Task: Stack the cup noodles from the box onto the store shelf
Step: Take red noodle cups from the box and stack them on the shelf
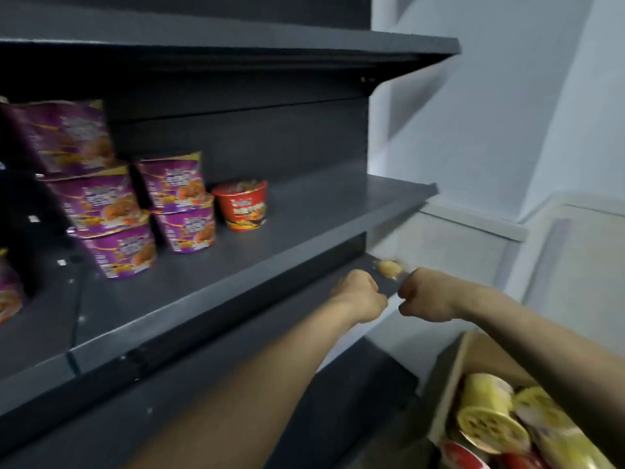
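Left hand and right hand both clenched into fists, nearly touching, just below shelf front edge, purple cup noodles stacked on shelf, red cup beside them, yellow cups in box lower right

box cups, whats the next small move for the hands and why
Probably lower the right hand into the box for a cup: it and the left hand are curled with no cup, and the shelf has bare space beside the red cup.
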`<state>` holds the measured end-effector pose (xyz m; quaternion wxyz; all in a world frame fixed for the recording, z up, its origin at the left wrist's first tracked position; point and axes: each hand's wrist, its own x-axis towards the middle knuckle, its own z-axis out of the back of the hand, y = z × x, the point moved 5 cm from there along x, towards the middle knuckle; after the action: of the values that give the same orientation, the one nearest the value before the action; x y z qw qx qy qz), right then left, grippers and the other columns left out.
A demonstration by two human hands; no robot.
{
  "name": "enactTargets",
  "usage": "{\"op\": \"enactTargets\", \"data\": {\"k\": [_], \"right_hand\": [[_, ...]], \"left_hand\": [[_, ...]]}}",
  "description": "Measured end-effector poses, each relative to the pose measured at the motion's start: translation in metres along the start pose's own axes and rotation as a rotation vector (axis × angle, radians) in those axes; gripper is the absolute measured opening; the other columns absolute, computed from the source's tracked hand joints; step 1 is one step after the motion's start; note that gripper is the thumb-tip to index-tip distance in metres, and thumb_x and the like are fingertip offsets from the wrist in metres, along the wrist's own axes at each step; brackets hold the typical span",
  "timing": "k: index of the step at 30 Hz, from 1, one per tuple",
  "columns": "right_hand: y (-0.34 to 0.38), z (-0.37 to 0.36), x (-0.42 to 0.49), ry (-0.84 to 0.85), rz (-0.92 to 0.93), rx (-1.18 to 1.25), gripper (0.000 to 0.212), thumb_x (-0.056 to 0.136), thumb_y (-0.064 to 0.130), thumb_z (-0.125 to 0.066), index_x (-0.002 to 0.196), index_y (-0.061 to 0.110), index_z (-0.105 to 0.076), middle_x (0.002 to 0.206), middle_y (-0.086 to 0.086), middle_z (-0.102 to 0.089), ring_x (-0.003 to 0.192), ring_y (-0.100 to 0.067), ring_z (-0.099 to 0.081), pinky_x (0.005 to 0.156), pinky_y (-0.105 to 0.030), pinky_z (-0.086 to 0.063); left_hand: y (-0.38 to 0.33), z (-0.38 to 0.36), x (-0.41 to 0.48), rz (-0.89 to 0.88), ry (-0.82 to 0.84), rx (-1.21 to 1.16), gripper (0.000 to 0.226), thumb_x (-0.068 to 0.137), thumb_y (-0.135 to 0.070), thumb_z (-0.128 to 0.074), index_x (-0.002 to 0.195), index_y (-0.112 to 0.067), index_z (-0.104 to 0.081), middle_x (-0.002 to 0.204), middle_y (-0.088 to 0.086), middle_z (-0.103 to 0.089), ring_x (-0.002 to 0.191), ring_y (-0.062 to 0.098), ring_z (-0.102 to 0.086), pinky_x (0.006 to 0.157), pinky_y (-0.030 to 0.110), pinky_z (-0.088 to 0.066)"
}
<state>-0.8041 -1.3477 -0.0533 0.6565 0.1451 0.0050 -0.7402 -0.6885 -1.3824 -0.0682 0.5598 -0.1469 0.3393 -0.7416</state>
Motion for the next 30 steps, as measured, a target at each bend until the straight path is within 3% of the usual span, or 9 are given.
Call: {"op": "enactTargets", "data": {"k": [3, 5, 8, 14, 17, 21, 24, 26, 30], "right_hand": [[-0.048, -0.013, -0.022, 0.018, -0.115, 0.054, 0.033, 0.089, 0.023, -0.052, 0.11, 0.002, -0.066, 0.113, -0.008, -0.064, 0.107, -0.026, -0.059, 0.093, -0.033, -0.048], [-0.08, -0.022, -0.039, 0.026, -0.188, 0.094, 0.04, 0.089, 0.021, -0.053, 0.121, -0.002, -0.06, 0.124, -0.014, -0.062, 0.114, -0.029, -0.058, 0.098, -0.038, -0.047], [-0.121, -0.033, -0.066, 0.031, -0.244, 0.124, 0.039, 0.089, 0.02, -0.054, 0.121, 0.001, -0.061, 0.123, -0.013, -0.063, 0.112, -0.028, -0.059, 0.098, -0.036, -0.046], [-0.211, -0.076, -0.112, 0.1, -0.342, 0.178, 0.037, 0.088, 0.022, -0.055, 0.117, 0.002, -0.064, 0.119, -0.014, -0.065, 0.108, -0.03, -0.061, 0.093, -0.038, -0.05], [-0.253, -0.1, -0.131, 0.139, -0.394, 0.248, 0.038, 0.087, 0.021, -0.055, 0.115, -0.003, -0.064, 0.118, -0.019, -0.064, 0.109, -0.033, -0.061, 0.092, -0.043, -0.051], [-0.305, -0.132, -0.155, 0.181, -0.462, 0.326, 0.038, 0.086, 0.018, -0.055, 0.116, -0.005, -0.062, 0.118, -0.02, -0.064, 0.108, -0.033, -0.062, 0.094, -0.046, -0.051], [-0.34, -0.159, -0.171, 0.228, -0.505, 0.355, 0.034, 0.088, 0.018, -0.055, 0.113, -0.002, -0.066, 0.115, -0.016, -0.067, 0.104, -0.031, -0.063, 0.093, -0.042, -0.052], [-0.358, -0.179, -0.181, 0.289, -0.53, 0.379, 0.032, 0.09, 0.016, -0.053, 0.112, -0.004, -0.066, 0.115, -0.016, -0.067, 0.102, -0.03, -0.064, 0.088, -0.037, -0.054], [-0.381, -0.223, -0.193, 0.411, -0.573, 0.447, 0.024, 0.094, 0.011, -0.049, 0.101, -0.006, -0.065, 0.101, -0.016, -0.067, 0.077, -0.024, -0.057, 0.053, -0.022, -0.044]], "left_hand": [[-0.024, -0.046, -0.001, -0.041, 0.096, -0.005, 0.029, 0.09, -0.021, -0.06, 0.119, -0.018, -0.061, 0.114, 0.002, -0.061, 0.106, 0.023, -0.058, 0.092, 0.034, -0.05], [-0.041, -0.079, -0.006, -0.064, 0.177, -0.016, 0.032, 0.092, -0.02, -0.059, 0.124, -0.019, -0.058, 0.108, 0.0, -0.061, 0.101, 0.023, -0.058, 0.085, 0.03, -0.048], [-0.061, -0.127, -0.015, -0.083, 0.267, -0.01, 0.009, 0.093, -0.021, -0.059, 0.102, -0.018, -0.057, 0.105, 0.003, -0.058, 0.095, 0.023, -0.057, 0.083, 0.03, -0.048], [-0.087, -0.223, -0.033, -0.074, 0.4, 0.076, 0.028, 0.09, -0.025, -0.066, 0.116, -0.014, -0.063, 0.121, 0.006, -0.06, 0.112, 0.024, -0.057, 0.096, 0.031, -0.047], [-0.09, -0.267, -0.038, -0.042, 0.477, 0.095, 0.013, 0.089, -0.025, -0.067, 0.098, -0.015, -0.063, 0.095, 0.0, -0.058, 0.093, 0.018, -0.055, 0.083, 0.025, -0.045], [-0.089, -0.319, -0.042, 0.014, 0.527, 0.147, 0.024, 0.089, -0.025, -0.068, 0.109, -0.013, -0.062, 0.101, 0.003, -0.06, 0.083, 0.017, -0.055, 0.066, 0.025, -0.042], [-0.086, -0.356, -0.046, 0.063, 0.589, 0.162, 0.013, 0.091, -0.019, -0.063, 0.102, -0.014, -0.061, 0.087, 0.001, -0.055, 0.071, 0.013, -0.05, 0.062, 0.025, -0.042], [-0.084, -0.38, -0.048, 0.096, 0.625, 0.19, 0.004, 0.092, -0.017, -0.061, 0.092, -0.015, -0.058, 0.082, 0.0, -0.052, 0.072, 0.013, -0.051, 0.067, 0.027, -0.044], [-0.074, -0.42, -0.053, 0.193, 0.678, 0.198, 0.011, 0.091, -0.019, -0.063, 0.086, -0.019, -0.053, 0.082, 0.0, -0.051, 0.08, 0.015, -0.057, 0.076, 0.031, -0.052]]}}
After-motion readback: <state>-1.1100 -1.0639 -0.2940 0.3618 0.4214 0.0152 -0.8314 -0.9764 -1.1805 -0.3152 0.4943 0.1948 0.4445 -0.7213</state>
